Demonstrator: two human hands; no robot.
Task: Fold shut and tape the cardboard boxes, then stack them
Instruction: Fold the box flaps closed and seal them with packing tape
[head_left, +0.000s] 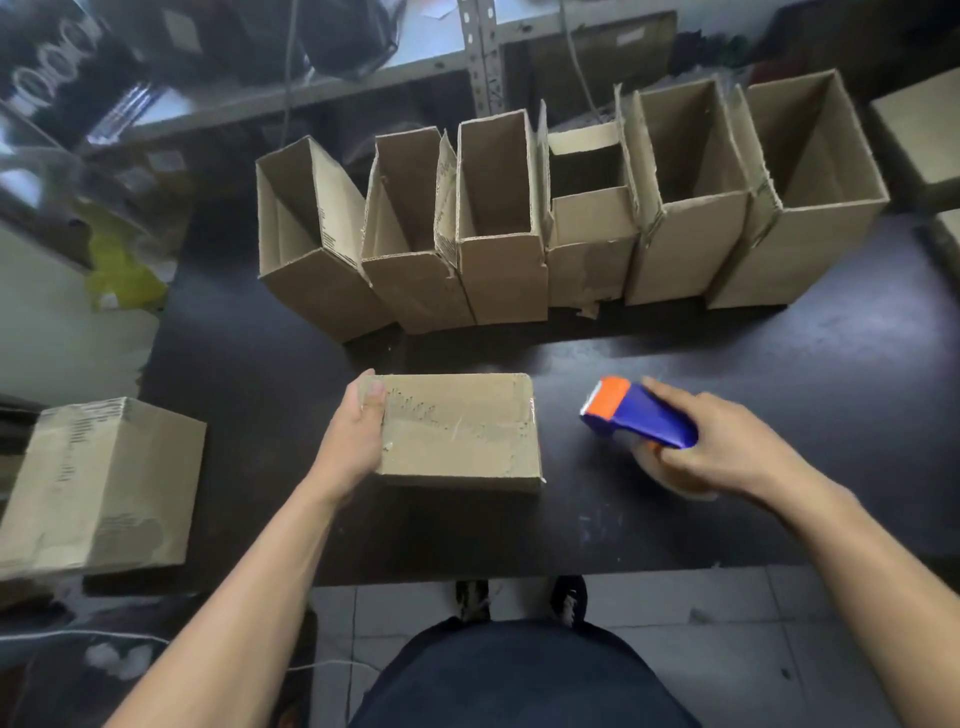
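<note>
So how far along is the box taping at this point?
Done: one closed box sits at the table's left edge. In hand: left hand grips a taped box; right hand holds the tape dispenser. Left: six open boxes in the back row, and no stack yet.

Head view of the person's own body. Both forearms are bare to the frame edge, with no sleeve, watch or ring visible on the left hand (358, 436) or the right hand (727, 447). At 6 o'clock, a dark navy garment (514, 675) covers the torso or lap; its cut cannot be told. Just above it, toward 12 o'clock, stand two dark shoes: the left shoe (472, 597) and the right shoe (569, 597), each with pale lacing or markings, blurred.
</note>
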